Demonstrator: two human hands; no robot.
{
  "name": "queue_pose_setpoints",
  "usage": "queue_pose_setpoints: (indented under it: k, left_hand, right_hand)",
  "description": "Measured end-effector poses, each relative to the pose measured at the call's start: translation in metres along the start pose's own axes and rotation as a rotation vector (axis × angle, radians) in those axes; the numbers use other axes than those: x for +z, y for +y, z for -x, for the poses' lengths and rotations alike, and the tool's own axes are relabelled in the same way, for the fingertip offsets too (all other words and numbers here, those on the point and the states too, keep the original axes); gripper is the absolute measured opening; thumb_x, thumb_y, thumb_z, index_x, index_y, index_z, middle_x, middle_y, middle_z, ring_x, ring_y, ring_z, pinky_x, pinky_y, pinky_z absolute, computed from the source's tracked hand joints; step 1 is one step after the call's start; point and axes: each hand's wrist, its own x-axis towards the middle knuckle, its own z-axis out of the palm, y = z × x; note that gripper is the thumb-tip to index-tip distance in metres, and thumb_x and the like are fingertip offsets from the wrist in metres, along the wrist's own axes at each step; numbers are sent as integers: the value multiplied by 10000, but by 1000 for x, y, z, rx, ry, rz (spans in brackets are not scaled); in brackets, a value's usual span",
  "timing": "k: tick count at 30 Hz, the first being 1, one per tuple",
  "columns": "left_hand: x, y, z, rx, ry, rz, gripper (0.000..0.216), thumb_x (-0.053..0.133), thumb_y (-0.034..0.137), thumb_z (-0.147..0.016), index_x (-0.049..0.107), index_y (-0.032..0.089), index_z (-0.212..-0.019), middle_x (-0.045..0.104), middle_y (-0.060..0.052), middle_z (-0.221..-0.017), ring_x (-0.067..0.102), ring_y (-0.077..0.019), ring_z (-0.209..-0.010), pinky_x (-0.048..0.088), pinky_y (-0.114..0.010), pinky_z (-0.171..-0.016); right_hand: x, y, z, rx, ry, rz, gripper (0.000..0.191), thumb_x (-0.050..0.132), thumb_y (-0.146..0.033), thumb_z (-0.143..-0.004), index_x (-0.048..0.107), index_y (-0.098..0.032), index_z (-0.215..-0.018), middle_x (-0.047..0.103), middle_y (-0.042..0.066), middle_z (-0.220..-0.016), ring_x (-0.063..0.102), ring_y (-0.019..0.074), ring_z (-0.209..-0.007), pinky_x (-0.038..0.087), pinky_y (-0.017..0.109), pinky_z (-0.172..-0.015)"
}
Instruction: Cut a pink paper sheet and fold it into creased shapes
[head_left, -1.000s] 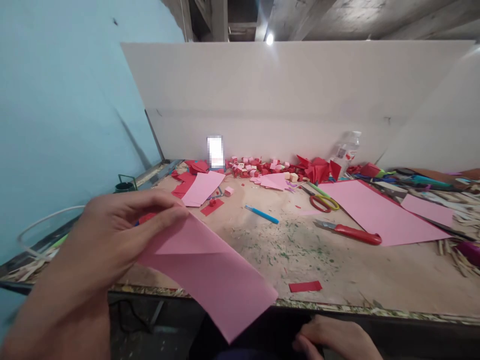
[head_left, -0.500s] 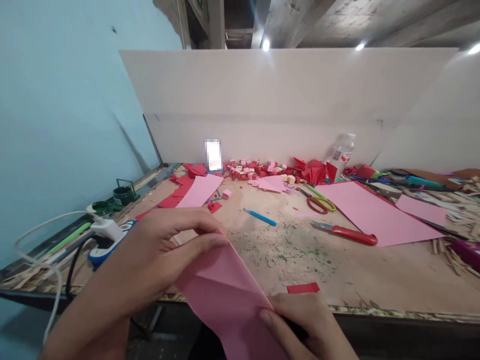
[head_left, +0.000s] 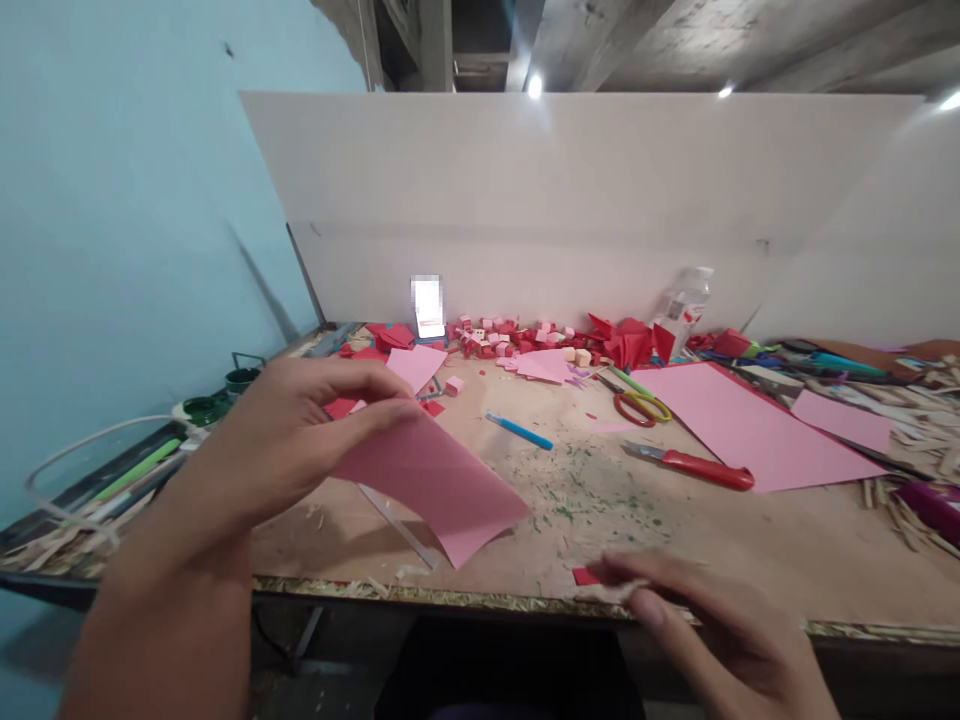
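My left hand (head_left: 300,425) pinches a sheet of pink paper (head_left: 446,480) at one corner between thumb and fingers. The sheet slants down to the right above the table, slightly curved, its other end free. At the table's front edge is my right hand (head_left: 727,640), thumb and fingers apart with nothing between them, a little blurred. Just beyond its fingertips lies a small red paper strip (head_left: 585,577), partly hidden by them. A thin pale strip (head_left: 401,530) shows on the table beneath the pink sheet.
A blue pen-like tool (head_left: 519,431), scissors (head_left: 643,407) and a red-handled knife (head_left: 694,466) lie mid-table. Large pink paper (head_left: 765,430) is at right. Behind are small pink and red cubes (head_left: 517,340), a lit phone (head_left: 429,306) and a plastic bottle (head_left: 686,305).
My right hand has let go of the pink paper and moved right. My left hand, still gripping the sheet, has shifted up and left, and the sheet's lower end now hangs free.
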Motion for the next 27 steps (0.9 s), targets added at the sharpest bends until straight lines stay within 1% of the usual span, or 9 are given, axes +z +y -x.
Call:
queue_pose_setpoints:
  k: [5,8,11,14,17,19,20,22,27]
  left_hand:
    - [5,27,-21,220,-66,22,245,683,383,-905,794,214,-765,728,29,-729,646,-125,-698,474,-196,-664]
    - [10,37,-31,319,-84,44,231,695,388,-913,796,225,-785,736,24,-740,684,-157,-724,515,-231,-706]
    - [22,35,-37,320,7,25,207,687,351,-936,790,233,-801,759,17,-790,696,-170,-763,526,-247,-740]
    - [39,24,-34,247,187,27,142,761,383,-895,790,256,-952,771,0,-985,698,-191,-921,526,-279,-901]
    - [57,9,-17,97,396,253,462,810,432,-848,681,279,-1265,700,-47,-1263,641,-216,-1147,511,-293,-979]
    - [70,2,1,-58,260,555,509,746,479,-891,635,243,-1328,715,-81,-1219,665,-220,-1098,553,-278,-847]
    - [76,0,11,-145,64,668,509,701,516,-915,641,232,-1333,725,-95,-1208,689,-232,-1033,567,-289,-776]
    - [86,-1,30,-252,-167,766,375,670,487,-931,746,184,-1139,760,-91,-1041,693,-228,-910,562,-306,-778]
    - [97,5,52,-348,-157,624,335,690,403,-890,732,158,-667,646,-5,-665,548,-143,-661,437,-226,-628]
  right_hand:
    - [19,-33,-47,-159,81,-144,474,736,-395,-937,692,-267,-1391,693,83,-1388,646,329,-1282,569,451,-1055]
    - [30,-47,-70,-78,-37,-257,298,684,-383,-979,795,-237,-1213,802,71,-1123,767,252,-971,643,302,-808]
    - [36,-47,-73,14,-102,-360,300,599,-388,-1024,846,-224,-1064,808,55,-905,744,197,-745,574,222,-602]
    - [38,-36,-63,109,-115,-462,279,660,-426,-1001,849,-226,-1048,805,60,-920,735,205,-784,554,219,-624]
    - [40,-26,-54,286,-87,-689,290,744,-477,-948,848,-216,-1019,806,70,-908,733,219,-794,568,242,-659]
    - [41,-22,-50,398,-48,-860,305,794,-490,-906,843,-207,-1008,809,77,-904,729,217,-759,565,246,-641]
    - [42,-21,-49,439,-34,-923,312,812,-487,-890,839,-201,-1012,809,82,-904,726,212,-738,561,246,-630]
    - [44,-19,-47,490,-29,-993,339,831,-483,-872,828,-185,-1033,807,96,-907,727,219,-730,566,261,-636]
    - [52,-12,-41,426,115,-787,496,857,-513,-825,753,-251,-1233,759,121,-1151,725,295,-958,626,353,-726]
